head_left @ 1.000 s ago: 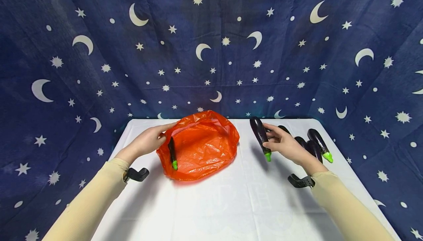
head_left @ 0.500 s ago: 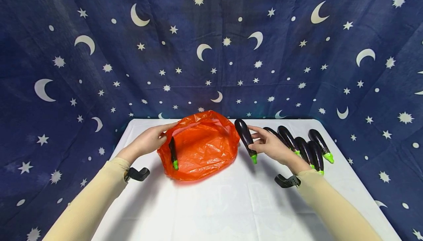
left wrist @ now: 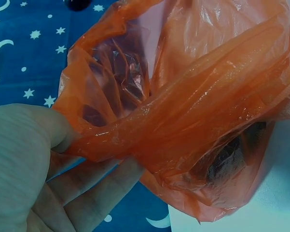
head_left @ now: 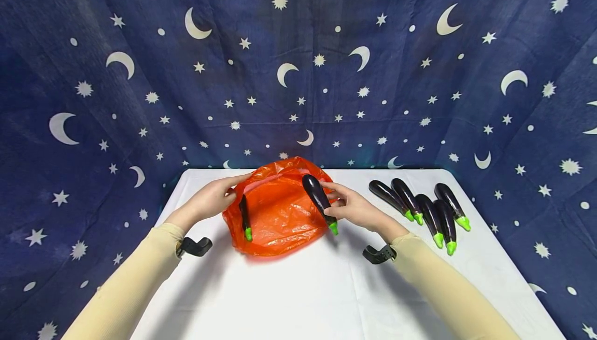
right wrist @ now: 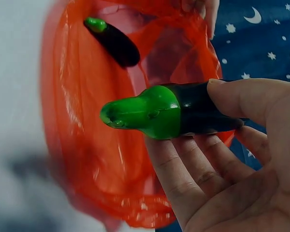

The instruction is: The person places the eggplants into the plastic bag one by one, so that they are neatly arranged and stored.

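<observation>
My left hand (head_left: 208, 196) pinches the left rim of an open orange-red plastic bag (head_left: 280, 213). In the left wrist view, the thumb and fingers (left wrist: 103, 193) have the thin film between them. Inside the bag, by its left wall, lies one dark purple eggplant with a green stem (right wrist: 115, 42). My right hand (head_left: 356, 208) grips a second eggplant (head_left: 317, 195) between thumb and fingers, tilted with its green stem end toward me. This eggplant overlaps the right side of the bag's mouth in the head view.
Several more eggplants (head_left: 431, 218) lie in a loose group on the right of the white table (head_left: 298, 298). A dark blue curtain with moons and stars (head_left: 261, 44) hangs right behind the table and along both sides.
My right hand has carried the eggplant leftward, from near the group on the right to the bag's right side. The left hand and the bag have stayed almost still.
</observation>
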The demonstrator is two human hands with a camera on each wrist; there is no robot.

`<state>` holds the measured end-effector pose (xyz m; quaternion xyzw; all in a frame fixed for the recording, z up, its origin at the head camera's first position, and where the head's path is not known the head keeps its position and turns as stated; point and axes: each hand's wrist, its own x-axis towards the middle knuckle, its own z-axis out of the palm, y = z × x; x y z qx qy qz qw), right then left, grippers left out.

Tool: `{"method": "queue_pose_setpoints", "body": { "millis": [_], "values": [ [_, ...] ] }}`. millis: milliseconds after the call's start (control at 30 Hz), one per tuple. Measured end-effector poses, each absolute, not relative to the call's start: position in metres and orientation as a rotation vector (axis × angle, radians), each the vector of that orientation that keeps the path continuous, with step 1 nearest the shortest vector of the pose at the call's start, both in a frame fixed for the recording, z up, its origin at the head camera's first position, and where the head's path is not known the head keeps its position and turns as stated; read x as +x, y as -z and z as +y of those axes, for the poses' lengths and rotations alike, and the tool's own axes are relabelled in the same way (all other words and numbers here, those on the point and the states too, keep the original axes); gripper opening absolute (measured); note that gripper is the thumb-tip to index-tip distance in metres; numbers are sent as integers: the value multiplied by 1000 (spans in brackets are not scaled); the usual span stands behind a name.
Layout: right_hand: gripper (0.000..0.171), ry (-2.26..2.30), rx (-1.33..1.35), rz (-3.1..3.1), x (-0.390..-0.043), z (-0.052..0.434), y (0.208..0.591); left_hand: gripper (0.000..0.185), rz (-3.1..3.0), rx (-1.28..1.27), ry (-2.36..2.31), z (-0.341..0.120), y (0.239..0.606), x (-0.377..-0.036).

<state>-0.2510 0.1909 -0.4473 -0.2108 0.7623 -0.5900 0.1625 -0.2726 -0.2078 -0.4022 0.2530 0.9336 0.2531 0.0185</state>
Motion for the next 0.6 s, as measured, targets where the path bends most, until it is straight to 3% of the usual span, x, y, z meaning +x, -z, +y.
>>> {"method": "queue_pose_setpoints", "body": {
  "millis": [200, 600],
  "values": [
    [75, 1651, -605, 2188, -260, 165, 449, 63, 2907, 792, -795, -207, 403, -273],
    [74, 1626, -334, 2182, -280, 117, 459, 62, 2902, 760, -783, -203, 402, -273]
  ]
}}
